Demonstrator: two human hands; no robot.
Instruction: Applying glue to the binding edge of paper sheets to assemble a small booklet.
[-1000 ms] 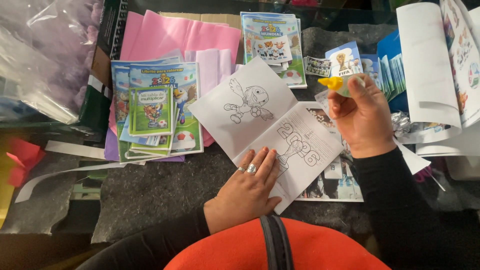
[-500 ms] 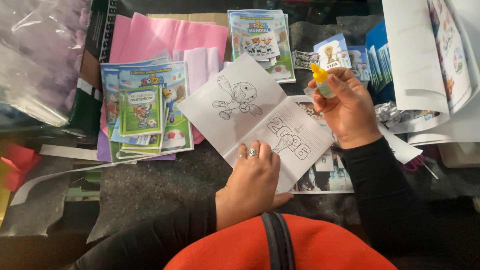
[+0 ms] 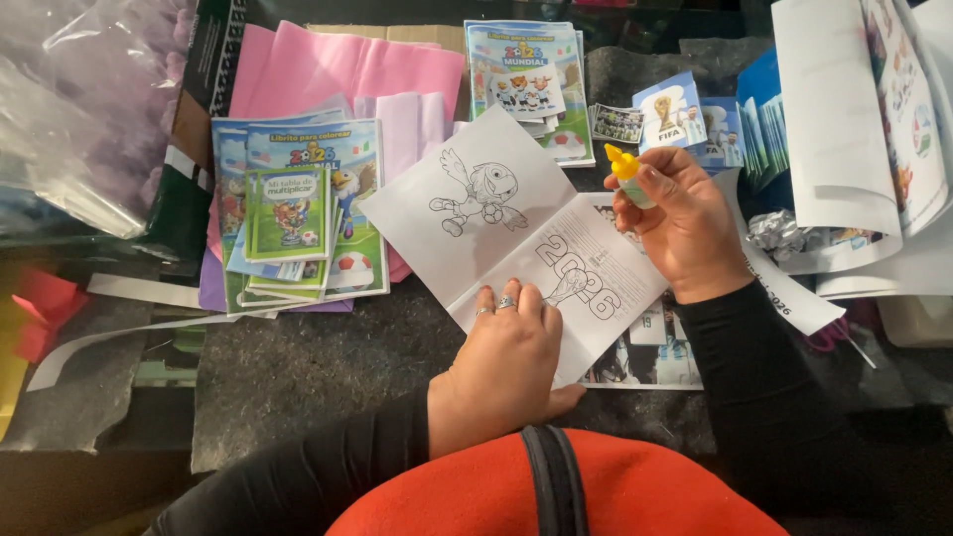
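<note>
Now left hand (image 3: 504,362) flat on sheet (image 3: 516,233) edge; right hand (image 3: 673,220) clamps glue bottle (image 3: 627,175); booklets (image 3: 298,213) crowd left.

Dark speckled tabletop (image 3: 298,367) under dim, even light

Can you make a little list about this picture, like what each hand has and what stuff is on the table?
left hand: lies flat on the white colouring sheet, fingers spread, rings on two fingers
right hand: holds a small bottle with a yellow tip, tip pointing up
colouring sheet: open, creased down the middle, line drawing of a cartoon figure with a ball
left of sheet: stack of green booklets on pink paper
top: another booklet pile, small picture cards
table: dark surface
</note>
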